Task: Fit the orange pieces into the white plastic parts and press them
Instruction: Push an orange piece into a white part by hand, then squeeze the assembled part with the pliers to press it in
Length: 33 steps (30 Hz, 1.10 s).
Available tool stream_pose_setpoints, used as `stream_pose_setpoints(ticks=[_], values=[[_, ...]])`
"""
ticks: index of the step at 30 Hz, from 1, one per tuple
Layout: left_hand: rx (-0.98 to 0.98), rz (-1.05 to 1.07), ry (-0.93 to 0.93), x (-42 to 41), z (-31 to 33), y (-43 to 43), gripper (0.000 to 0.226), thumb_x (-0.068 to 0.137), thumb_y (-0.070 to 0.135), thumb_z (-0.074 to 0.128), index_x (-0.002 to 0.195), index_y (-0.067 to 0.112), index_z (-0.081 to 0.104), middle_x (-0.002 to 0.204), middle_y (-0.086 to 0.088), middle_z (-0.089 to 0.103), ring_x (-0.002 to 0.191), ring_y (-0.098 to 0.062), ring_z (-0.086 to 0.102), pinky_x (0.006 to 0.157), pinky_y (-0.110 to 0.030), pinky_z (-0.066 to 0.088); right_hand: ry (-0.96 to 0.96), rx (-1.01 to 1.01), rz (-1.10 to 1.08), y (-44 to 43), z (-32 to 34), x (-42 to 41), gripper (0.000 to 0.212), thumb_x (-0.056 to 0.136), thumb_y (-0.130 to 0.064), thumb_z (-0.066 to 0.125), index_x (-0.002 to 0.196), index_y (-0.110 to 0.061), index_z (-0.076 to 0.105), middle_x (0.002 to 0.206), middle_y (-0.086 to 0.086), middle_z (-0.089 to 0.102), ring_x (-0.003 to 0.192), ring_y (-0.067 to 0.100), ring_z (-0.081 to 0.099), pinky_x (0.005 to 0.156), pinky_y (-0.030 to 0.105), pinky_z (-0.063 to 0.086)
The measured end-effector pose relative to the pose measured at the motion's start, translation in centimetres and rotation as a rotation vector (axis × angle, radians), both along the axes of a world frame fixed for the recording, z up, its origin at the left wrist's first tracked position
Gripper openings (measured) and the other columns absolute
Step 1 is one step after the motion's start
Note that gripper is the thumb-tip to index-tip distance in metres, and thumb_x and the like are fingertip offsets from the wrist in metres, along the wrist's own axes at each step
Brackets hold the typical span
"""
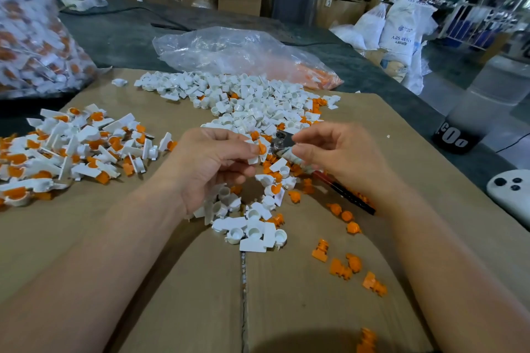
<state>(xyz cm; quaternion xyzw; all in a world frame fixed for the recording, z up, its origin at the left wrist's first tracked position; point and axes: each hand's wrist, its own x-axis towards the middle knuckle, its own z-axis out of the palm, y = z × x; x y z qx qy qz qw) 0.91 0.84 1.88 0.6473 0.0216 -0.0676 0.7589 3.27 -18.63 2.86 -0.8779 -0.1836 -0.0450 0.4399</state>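
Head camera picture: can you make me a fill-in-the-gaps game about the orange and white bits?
The left hand pinches a white part holding an ____ piece. The right hand grips a tool whose handle is red and ____. The pile of joined pieces lies on the person's ____ side.
Missing words: orange; black; left.

2 forearms visible, both bare along the whole length shown. Bare too: left hand and right hand. Knuckle creases visible on both hands. Forearms widen toward the lower frame edge under the wide-angle lens.
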Motion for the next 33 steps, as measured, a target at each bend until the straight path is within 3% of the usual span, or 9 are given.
stream_pose_setpoints(ticks=[3,7,10,16,23,27,30,33], values=[[-0.006,0.013,0.001,0.1,0.0,0.0,0.021,0.049,0.012,0.072,0.066,0.003,0.063,0.052,-0.007,0.062,0.041,-0.012,0.058,0.039,-0.017,0.046,0.044,-0.171,-0.038,-1.1,0.2,0.5,0.003,0.077,-0.030,0.071,0.078,-0.029,0.068,0.071,-0.013,0.066,0.062,-0.006,0.059,0.061,0.016,0.047],[-0.012,0.000,-0.007,0.0,0.0,0.0,0.006,0.051,0.012,0.071,0.050,0.011,0.065,0.046,-0.003,0.059,0.042,-0.012,0.058,0.039,-0.017,0.046,0.136,-0.335,0.033,-1.6,0.5,0.6,0.008,0.075,-0.021,0.075,0.082,-0.021,0.069,0.075,-0.012,0.065,0.064,-0.005,0.057,0.056,0.004,0.042],[-0.013,0.004,-0.005,0.0,0.0,0.0,0.013,0.050,0.012,0.071,0.060,0.007,0.064,0.049,-0.004,0.061,0.042,-0.012,0.058,0.039,-0.016,0.046,0.125,-0.439,0.072,-1.7,0.5,0.5,0.014,0.074,-0.018,0.076,0.084,-0.025,0.069,0.074,-0.015,0.059,0.062,-0.016,0.051,0.054,0.001,0.036],[-0.013,0.004,-0.006,0.1,-0.2,0.0,0.024,0.050,0.013,0.072,0.070,0.003,0.064,0.053,-0.006,0.063,0.043,-0.011,0.059,0.040,-0.017,0.047,0.067,-0.707,0.106,-1.2,-0.2,0.5,0.029,0.073,-0.023,0.077,0.100,-0.027,0.069,0.071,-0.010,0.047,0.065,0.003,0.046,0.058,0.016,0.036],[0.008,-0.006,-0.012,0.1,-0.2,0.0,0.023,0.050,0.013,0.072,0.070,0.003,0.064,0.053,-0.006,0.063,0.043,-0.012,0.059,0.040,-0.017,0.047,0.041,-0.675,0.123,-1.0,-0.6,0.7,0.025,0.073,-0.030,0.075,0.097,-0.027,0.068,0.072,-0.015,0.050,0.067,0.001,0.048,0.059,0.018,0.038],[0.015,-0.008,-0.016,0.1,-0.2,0.0,0.017,0.050,0.013,0.072,0.064,0.006,0.065,0.052,-0.006,0.062,0.043,-0.012,0.059,0.040,-0.017,0.046,-0.044,-0.450,0.036,-0.7,-0.5,0.8,0.015,0.082,-0.030,0.067,0.096,-0.027,0.069,0.073,-0.016,0.053,0.069,-0.009,0.049,0.060,0.005,0.035],[0.007,-0.022,-0.030,0.0,-0.3,-0.1,0.006,0.049,0.015,0.072,0.050,0.013,0.066,0.047,-0.003,0.060,0.041,-0.012,0.058,0.039,-0.017,0.046,-0.152,-0.452,0.007,0.4,-1.0,0.8,0.019,0.089,-0.027,0.058,0.106,-0.028,0.067,0.086,-0.014,0.051,0.078,-0.001,0.046,0.063,0.008,0.033],[-0.002,-0.015,-0.030,0.1,-0.4,0.0,0.010,0.048,0.015,0.073,0.054,0.012,0.066,0.053,-0.006,0.063,0.042,-0.012,0.058,0.039,-0.017,0.046,-0.216,-0.596,0.069,1.1,-1.6,0.8,0.029,0.093,-0.022,0.053,0.121,-0.025,0.060,0.116,-0.004,0.055,0.108,0.012,0.045,0.085,0.024,0.038]])
